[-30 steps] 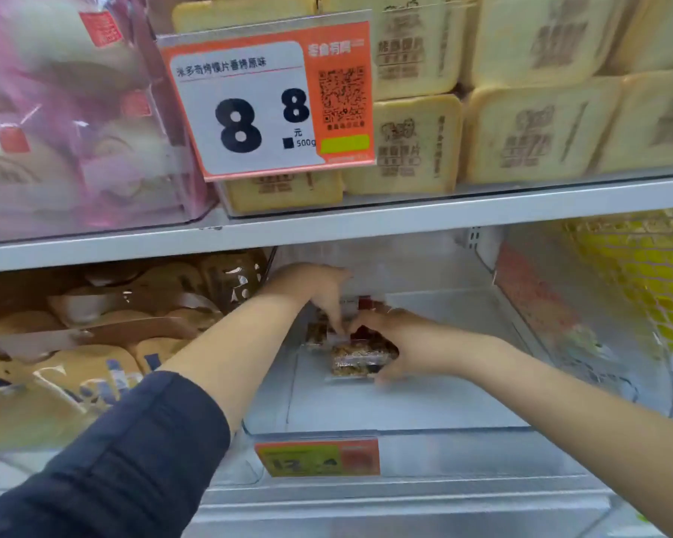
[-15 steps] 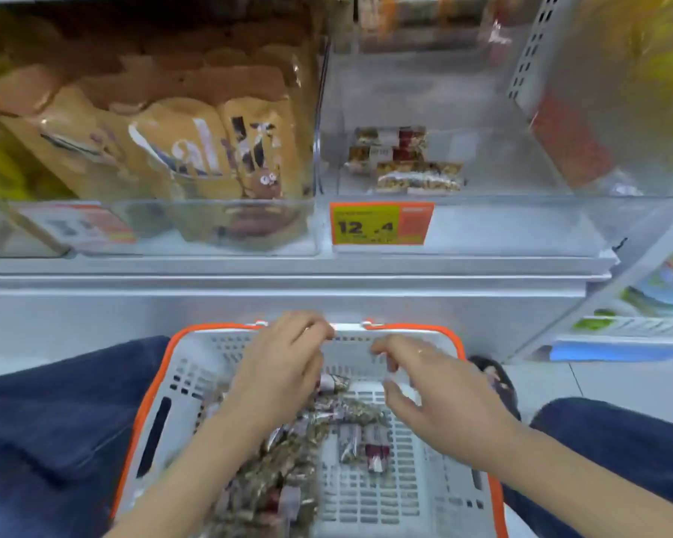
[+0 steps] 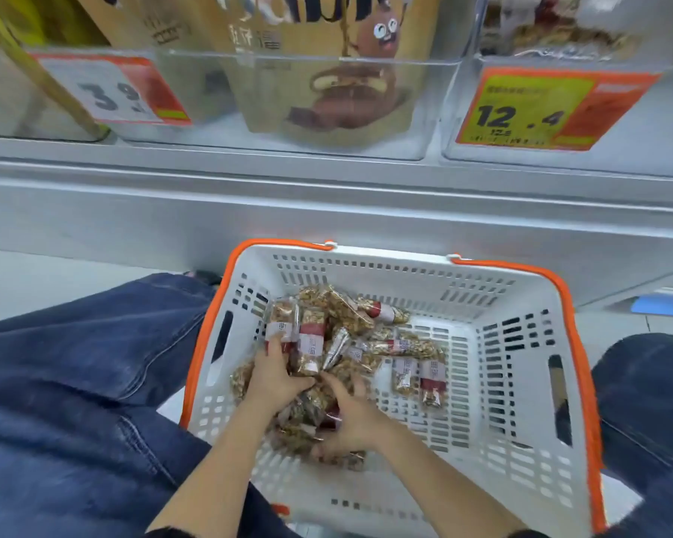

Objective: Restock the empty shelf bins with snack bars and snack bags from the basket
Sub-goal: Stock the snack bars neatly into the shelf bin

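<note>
A: Where are the hands?

B: Both are down in the white basket [image 3: 494, 343], which sits on the floor between the person's knees. The left hand [image 3: 274, 376] is curled around a couple of snack bars [image 3: 309, 343] that stand nearly upright, long axis running from 6 to 12 o'clock. The right hand [image 3: 352, 421] lies half open over the heap at about 5 o'clock from the left. I cannot tell whether it has hold of anything yet.

A: And the rest of the bars?

B: Piled in the basket's left half, with a few loose ones [image 3: 418, 376] lying flat towards 3 o'clock of the hands. The right hand is the nearer to those.

A: Where do they go?

B: My guess is the clear bin [image 3: 638, 145] behind the yellow 12.4 price tag [image 3: 541, 110], up at about 1 o'clock from the hands. A few bars show through its wall. The bin [image 3: 327, 141] at 12 o'clock already holds tan snack bags [image 3: 327, 71].

A: So the lift is up and to the right?

B: I would think so. The bundle in the left hand must cross furthest. Those wrappers look slick, so a loose grip could shed one.
</note>
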Motion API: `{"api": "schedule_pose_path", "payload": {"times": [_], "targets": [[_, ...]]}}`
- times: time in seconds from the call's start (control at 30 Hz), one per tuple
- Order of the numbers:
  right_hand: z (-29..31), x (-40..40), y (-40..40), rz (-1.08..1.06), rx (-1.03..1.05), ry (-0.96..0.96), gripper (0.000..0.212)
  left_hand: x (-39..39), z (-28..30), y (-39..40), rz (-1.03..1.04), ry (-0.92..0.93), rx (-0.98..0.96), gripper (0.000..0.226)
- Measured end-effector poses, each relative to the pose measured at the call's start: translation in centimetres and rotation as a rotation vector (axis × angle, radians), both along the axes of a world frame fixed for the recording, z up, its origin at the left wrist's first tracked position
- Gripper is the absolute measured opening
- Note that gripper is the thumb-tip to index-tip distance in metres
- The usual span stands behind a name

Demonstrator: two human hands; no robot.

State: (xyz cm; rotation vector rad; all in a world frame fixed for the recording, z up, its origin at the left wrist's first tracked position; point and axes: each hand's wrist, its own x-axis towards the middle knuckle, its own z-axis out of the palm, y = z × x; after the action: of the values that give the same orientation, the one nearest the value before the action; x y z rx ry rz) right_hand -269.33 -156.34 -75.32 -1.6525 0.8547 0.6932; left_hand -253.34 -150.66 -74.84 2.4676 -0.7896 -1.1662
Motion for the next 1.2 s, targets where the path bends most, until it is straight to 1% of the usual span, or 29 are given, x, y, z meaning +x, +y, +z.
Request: {"api": "schedule_pose_path", "payload": {"times": [0.07,0.13,0.2,0.27,0.33,0.37,0.43,0.47,0.5,0.57,0.63,0.67,0.7,0.77,0.83,0.93,0.97,1.03,1.07,1.1,1.17,1.2], "targets": [[-0.9,0.8,0.7,0.033,-0.076,0.056,0.13,-0.1,-0.2,-0.7,-0.003,0.009,0.006,0.078],[-1.3,1.3,1.0,0.073,-0.134,0.109,0.135,-0.3,-1.1,-1.3,-0.008,0.047,0.041,0.076],[-1.3,1.5,1.0,0.104,-0.159,0.138,0.137,-0.8,-1.6,-2.2,-0.018,0.057,0.036,0.078],[-1.0,1.8,0.5,0.111,-0.169,0.142,0.135,-1.0,-2.1,-2.9,-0.003,0.079,0.066,0.083],[-0.7,1.9,-0.1,0.207,-0.229,0.151,0.129,-1.1,-2.7,-3.4,-0.002,0.049,0.104,0.079],[-0.6,2.0,-0.4,0.286,-0.284,0.147,0.126,-1.1,-3.0,-3.5,-0.012,0.028,0.12,0.074],[-0.7,1.7,-1.4,0.404,-0.382,0.097,0.118,-0.9,-3.2,-3.6,-0.047,0.014,0.168,0.055],[-0.9,1.5,-2.1,0.439,-0.397,0.06,0.115,-0.8,-3.1,-3.5,-0.08,0.004,0.197,0.045],[-1.2,1.1,-2.9,0.469,-0.394,0.025,0.114,-0.7,-2.9,-3.4,-0.125,-0.025,0.223,0.04],[-1.5,0.2,-4.4,0.553,-0.393,-0.009,0.112,-0.8,-2.3,-3.1,-0.289,-0.173,0.284,0.044],[-2.1,-0.6,-5.3,0.621,-0.388,0.028,0.11,-1.3,-2.2,-3.1,-0.552,-0.351,0.285,0.053],[-2.4,-1.1,-5.4,0.599,-0.352,0.053,0.109,-1.5,-2.3,-3.2,-0.646,-0.378,0.253,0.055],[-2.8,-1.5,-5.2,0.525,-0.295,0.068,0.108,-1.8,-2.4,-3.3,-0.683,-0.355,0.231,0.057],[-3.5,-2.3,-4.4,0.278,-0.172,0.064,0.101,-2.2,-2.9,-3.9,-0.637,-0.258,0.212,0.054],[-3.8,-2.9,-3.5,0.052,-0.107,0.038,0.088,-2.5,-3.3,-4.5,-0.568,-0.202,0.195,0.052],[-3.8,-3.5,-2.3,-0.134,-0.09,0.032,0.06,-2.7,-4.1,-5.4,-0.471,-0.137,0.171,0.067],[-4.0,-3.6,-2.2,-0.17,-0.089,0.047,0.055,-2.7,-4.5,-5.7,-0.463,-0.15,0.174,0.071],[-4.0,-3.4,-2.5,-0.182,-0.069,0.095,0.063,-2.9,-5.0,-6.1,-0.481,-0.233,0.191,0.069],[-3.9,-3.3,-2.9,-0.14,-0.075,0.119,0.066,-3.0,-5.1,-6.3,-0.502,-0.276,0.193,0.065],[-3.7,-3.3,-3.4,-0.074,-0.091,0.138,0.059,-3.1,-5.1,-6.4,-0.53,-0.311,0.195,0.061],[-2.4,-3.3,-4.5,0.024,-0.124,0.175,0.031,-3.1,-4.9,-6.7,-0.609,-0.381,0.212,0.058],[-1.6,-3.6,-5.2,0.047,-0.134,0.194,0.022,-3.0,-4.5,-6.9,-0.644,-0.407,0.226,0.058]]}}
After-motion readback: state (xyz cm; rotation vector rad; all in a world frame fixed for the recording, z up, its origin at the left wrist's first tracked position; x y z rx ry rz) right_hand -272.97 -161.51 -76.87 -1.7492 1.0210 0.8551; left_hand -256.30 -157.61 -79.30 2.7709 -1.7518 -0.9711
